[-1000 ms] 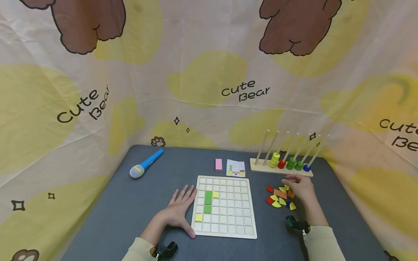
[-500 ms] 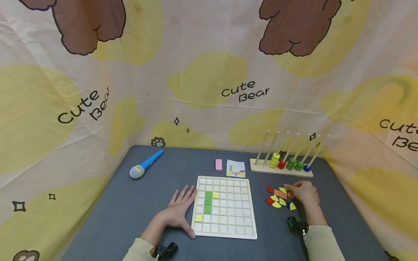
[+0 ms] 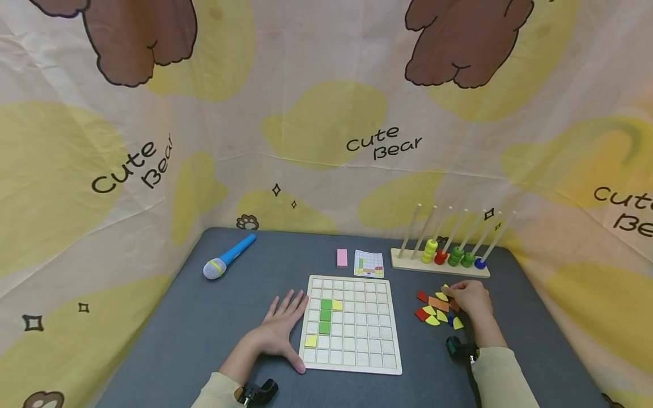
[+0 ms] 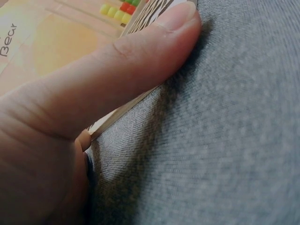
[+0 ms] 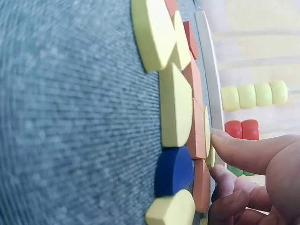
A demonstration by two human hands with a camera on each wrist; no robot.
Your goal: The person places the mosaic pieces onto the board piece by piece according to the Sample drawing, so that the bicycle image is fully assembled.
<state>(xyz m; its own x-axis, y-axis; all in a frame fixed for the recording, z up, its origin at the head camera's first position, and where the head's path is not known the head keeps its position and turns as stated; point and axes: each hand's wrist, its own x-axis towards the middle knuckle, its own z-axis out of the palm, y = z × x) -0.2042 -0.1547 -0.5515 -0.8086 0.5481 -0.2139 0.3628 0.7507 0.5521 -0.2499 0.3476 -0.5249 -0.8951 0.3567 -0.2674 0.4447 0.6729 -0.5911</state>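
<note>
My left hand (image 3: pixel 278 330) lies with spread fingers along the left edge of a white gridded board (image 3: pixel 361 330), its thumb against the near corner. On the board sit several green squares (image 3: pixel 325 314) and two yellow ones (image 3: pixel 337 305). Right of the board is a cluster of loose blocks: yellow quarter-rounds (image 5: pixel 177 108), orange rectangles (image 3: pixel 438 304), red ones (image 3: pixel 421 314) and a blue one (image 5: pixel 173 171). At its far side my right hand (image 3: pixel 471 297) pinches a yellow block (image 5: pixel 211 157) between thumb and finger; the hand partly hides the cluster.
A wooden peg stand with colored beads (image 3: pixel 403 262) stands behind the blocks. Beyond the board lie a small pattern card (image 3: pixel 368 264) and a pink block (image 3: pixel 342 258). A blue toy microphone (image 3: pixel 237 249) lies at the back left. A printed cloth (image 3: pixel 306 130) hangs around the table.
My right hand has come down to the far side of the block cluster, and its thumb and finger have closed on a yellow block. The left hand and the board have stayed put.
</note>
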